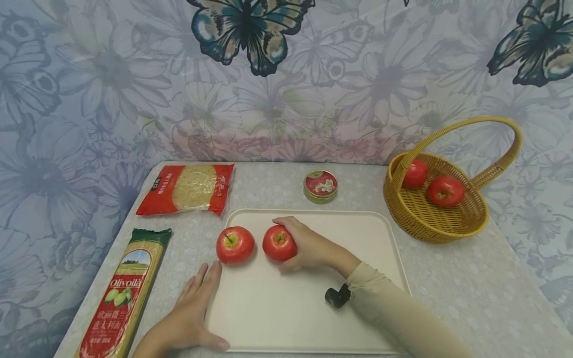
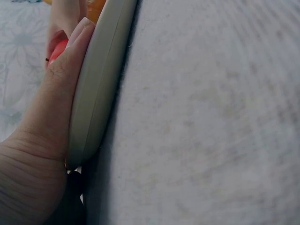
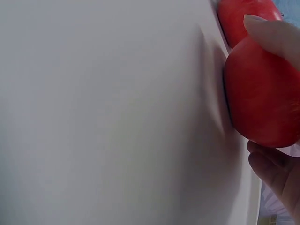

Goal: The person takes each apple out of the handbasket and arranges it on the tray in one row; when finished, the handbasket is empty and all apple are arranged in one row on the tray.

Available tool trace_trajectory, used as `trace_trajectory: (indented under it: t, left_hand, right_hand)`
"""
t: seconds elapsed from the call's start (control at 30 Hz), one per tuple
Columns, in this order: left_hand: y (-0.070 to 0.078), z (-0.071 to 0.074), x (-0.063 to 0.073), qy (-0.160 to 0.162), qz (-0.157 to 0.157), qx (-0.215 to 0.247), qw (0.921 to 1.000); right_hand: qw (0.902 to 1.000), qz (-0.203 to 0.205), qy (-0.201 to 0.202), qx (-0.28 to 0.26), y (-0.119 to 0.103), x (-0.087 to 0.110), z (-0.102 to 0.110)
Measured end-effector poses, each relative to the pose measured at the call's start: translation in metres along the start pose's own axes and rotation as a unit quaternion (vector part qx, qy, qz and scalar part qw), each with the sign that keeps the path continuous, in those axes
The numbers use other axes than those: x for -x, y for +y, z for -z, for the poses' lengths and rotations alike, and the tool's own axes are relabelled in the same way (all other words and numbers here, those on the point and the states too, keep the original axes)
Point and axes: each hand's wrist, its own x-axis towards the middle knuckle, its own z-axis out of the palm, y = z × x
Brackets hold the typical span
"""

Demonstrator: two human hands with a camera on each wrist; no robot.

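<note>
My right hand [image 1: 309,246] grips a red apple [image 1: 276,248] over the upper left part of a cream tray [image 1: 286,313]. In the right wrist view, the thumb lies along one side of this apple [image 3: 262,93] and fingertips touch the opposite side. A second red apple [image 1: 235,251] sits just to the left, at the tray's left edge, its stem up. My left hand [image 1: 190,311] rests against the tray's left side with straight fingers and the thumb spread along the near corner. The left wrist view shows that thumb lying on the tray rim [image 2: 96,89].
A yellow wicker basket [image 1: 429,231] with a tall handle holds two red apples at the right. Behind the tray stand a round tin [image 1: 320,186] and a red-ended clear bag [image 1: 192,188]. A spaghetti pack [image 1: 123,298] lies at the left. Patterned cloth [image 1: 286,99] hangs behind the table.
</note>
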Motion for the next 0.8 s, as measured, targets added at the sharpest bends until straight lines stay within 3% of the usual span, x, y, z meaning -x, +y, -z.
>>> trace_trajectory:
  t: [0.37,0.8]
  left_hand:
    - [0.001,-0.001,0.001,0.0,0.004,-0.001,1.0]
    - [0.001,0.0,0.0,-0.005,0.001,-0.004,1.0]
  right_hand:
    - [0.9977,0.029,0.045,0.041,-0.002,0.022,0.023]
    - [0.9875,0.011,0.154,0.035,0.009,0.098,0.087]
